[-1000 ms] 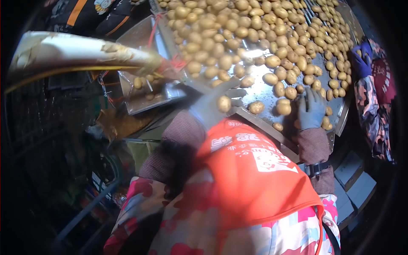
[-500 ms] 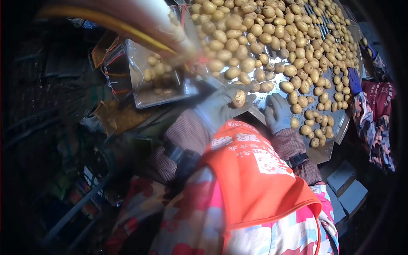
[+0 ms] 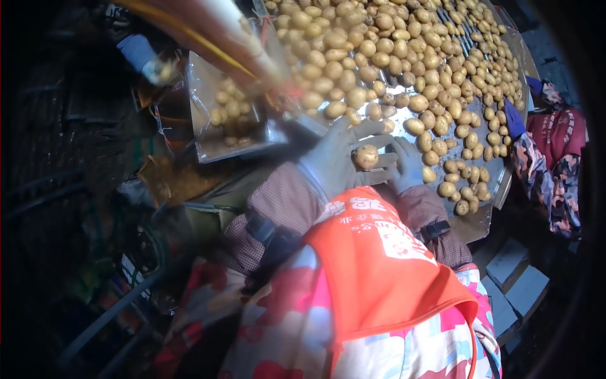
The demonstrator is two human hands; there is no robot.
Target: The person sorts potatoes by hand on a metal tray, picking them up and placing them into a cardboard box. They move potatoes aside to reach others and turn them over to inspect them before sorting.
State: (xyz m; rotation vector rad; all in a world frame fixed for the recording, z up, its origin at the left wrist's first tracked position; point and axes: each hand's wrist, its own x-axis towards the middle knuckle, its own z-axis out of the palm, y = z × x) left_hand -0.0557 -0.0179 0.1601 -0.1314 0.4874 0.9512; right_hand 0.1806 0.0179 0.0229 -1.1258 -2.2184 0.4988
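Observation:
A single potato (image 3: pixel 366 156) rests against the palm side of my left hand (image 3: pixel 328 158), which wears a grey glove. The fingers of that hand are spread around and behind the potato. Close on the right is my right hand (image 3: pixel 409 165), also gloved, its fingers apart and bent toward the left fingertips; I see nothing held in it. Whether the two hands touch is hard to tell. Just beyond both hands, many loose potatoes (image 3: pixel 435 95) cover a metal sorting table (image 3: pixel 404 117).
A plastic-lined box (image 3: pixel 211 151) with potatoes stands left of the table. A blurred pole-like bar (image 3: pixel 221 31) crosses the upper left. Another person's gloved hand (image 3: pixel 158 71) shows there. At right stands a co-worker with a purple glove (image 3: pixel 514 120). Cartons (image 3: pixel 514 271) lie lower right.
My left hand has turned and spread its fingers with the potato, moving slightly right. My right hand has come closer to it. Another person's gloved hand has appeared at upper left.

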